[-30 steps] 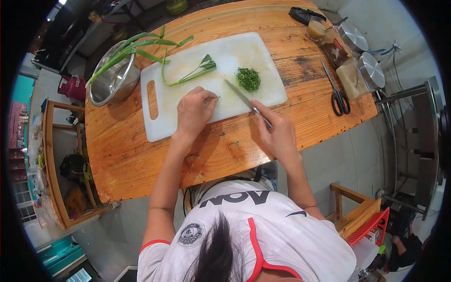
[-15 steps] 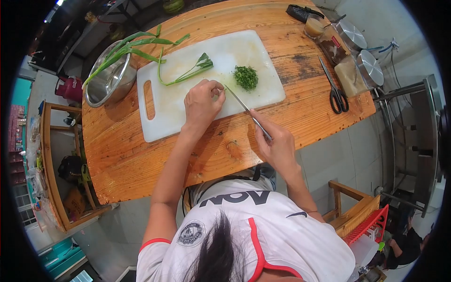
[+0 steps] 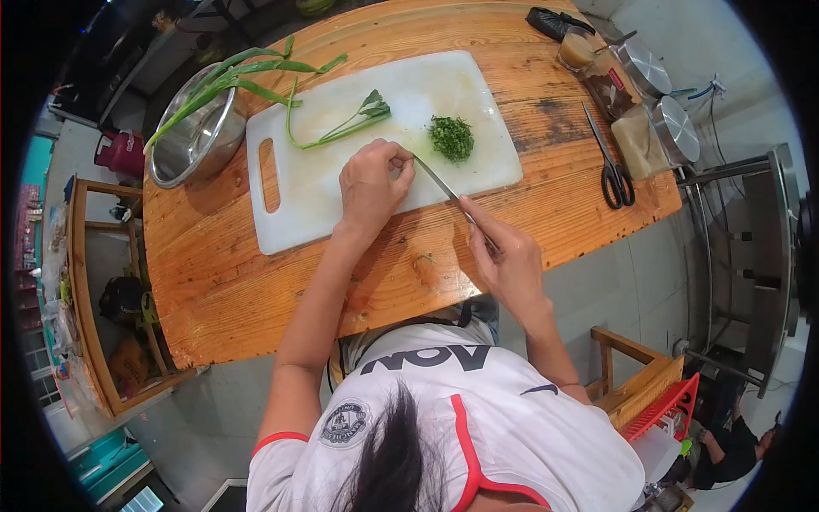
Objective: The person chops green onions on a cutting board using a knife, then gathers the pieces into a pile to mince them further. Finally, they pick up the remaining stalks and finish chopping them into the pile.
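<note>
My right hand (image 3: 508, 256) grips a knife (image 3: 438, 181) by its handle, the thin blade slanting up and left over a white cutting board (image 3: 320, 205). My left hand (image 3: 374, 186) is closed in a pinch at the board's near side, fingertips close to the knife tip; whatever they hold is hidden. Right of the blade lies a small heap of finely chopped greens (image 3: 451, 139). Beyond my left hand, a leafy green stem (image 3: 345, 130) rests on the board. Long green onion leaves (image 3: 200, 101) lie across a metal bowl (image 3: 189, 158), their ends reaching over the board.
Black-handled scissors (image 3: 610, 171) lie on the wooden table (image 3: 409, 273) at the right. Behind them are a bag of pale contents (image 3: 638, 141), a brown packet (image 3: 608, 85), a glass (image 3: 577, 51) and two round metal lids (image 3: 676, 130). Another person (image 3: 729, 452) is at the lower right.
The view has shifted slightly. Both hands and the knife stay in nearly the same place over the board, and the chopped heap looks the same.
</note>
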A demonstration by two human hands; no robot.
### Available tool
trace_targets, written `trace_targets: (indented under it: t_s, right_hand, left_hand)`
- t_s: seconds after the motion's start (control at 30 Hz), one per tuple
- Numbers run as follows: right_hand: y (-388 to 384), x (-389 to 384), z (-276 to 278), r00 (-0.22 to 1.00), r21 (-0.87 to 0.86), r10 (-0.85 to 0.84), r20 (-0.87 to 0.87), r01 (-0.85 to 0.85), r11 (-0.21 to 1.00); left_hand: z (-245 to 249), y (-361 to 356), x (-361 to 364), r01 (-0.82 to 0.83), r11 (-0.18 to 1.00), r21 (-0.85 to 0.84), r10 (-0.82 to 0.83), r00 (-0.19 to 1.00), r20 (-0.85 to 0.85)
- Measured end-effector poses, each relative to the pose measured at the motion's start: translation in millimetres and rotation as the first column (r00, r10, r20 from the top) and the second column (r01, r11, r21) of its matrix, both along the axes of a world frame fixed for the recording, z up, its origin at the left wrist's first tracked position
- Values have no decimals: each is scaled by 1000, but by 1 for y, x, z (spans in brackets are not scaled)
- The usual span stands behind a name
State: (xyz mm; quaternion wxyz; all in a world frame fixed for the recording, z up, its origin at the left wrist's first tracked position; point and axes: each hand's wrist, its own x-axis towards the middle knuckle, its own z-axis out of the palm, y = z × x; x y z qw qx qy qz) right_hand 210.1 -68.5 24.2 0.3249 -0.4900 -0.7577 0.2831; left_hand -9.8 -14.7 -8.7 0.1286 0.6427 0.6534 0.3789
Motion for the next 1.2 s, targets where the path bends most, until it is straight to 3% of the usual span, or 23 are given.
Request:
trace_targets:
  t_s: [0.2,0.33,0.43,0.53,0.83,0.93,1.03,1.2]
  right_hand:
    - [3,-3,-1,995,68,34,94,-40,997]
    - [9,-16,-9,991,132,47,124,-63,989]
    - [16,-6,-9,999,19,33,-6,-33,999]
    - [10,-2,1,999,-4,14,-31,-14,1000]
    - [12,-18,-6,997,114,40,72,-48,992]
    - [18,-9,-2,1000,-45,2,-25,-3,999]
    - [13,-3,1,996,-53,-7,-92,2,999]
    - [9,-4,8,1000,-32,16,23,-16,999]
  left_hand:
    - [1,1,0,0,1000,-24,0,1000,5]
    - [4,0,0,-13,999,-51,8,996,-91]
    - [4,0,1,-59,997,-50,56,996,-62]
    - [3,-4,3,-69,995,-75,70,998,8]
    - [2,-4,1,-50,998,-34,47,997,-65]
    - [2,-5,0,-73,997,-19,72,996,-58]
    - [0,-7,1,-76,997,-32,74,996,-48]
    - [2,-6,1,-69,997,-25,68,997,-31]
